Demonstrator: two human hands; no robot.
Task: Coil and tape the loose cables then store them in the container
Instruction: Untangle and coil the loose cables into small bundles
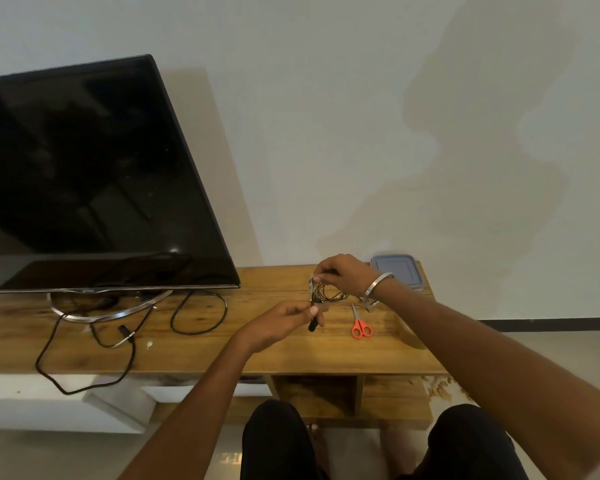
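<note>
- Centre of the frame, just right of middle: both hands are raised over the wooden counter (291, 355), working one small coiled black cable (326, 294) between them
- The right hand (347, 275), upper of the two, has its fingers (321, 270) curled down, pinching the top of the coil; a metal bangle (378, 289) sits on that wrist
- The left hand (284, 322), just below and left of it, has fingers and thumb closed on the lower end of the bundle, a dark plug end poking out beneath
- A pale strip shows at the coil's left edge; too small to say whether it is tape
- Orange-handled scissors (360, 325) lie flat on the counter just right of the hands, blades pointing up-frame
- The container (397, 271), blue-grey lid on, sits at the counter's far right edge, behind the right wrist
- Left half of the frame: a dark television (84, 174) on a curved metal stand, with loose black cables (118, 327) looping across the counter and over its front edge
</note>
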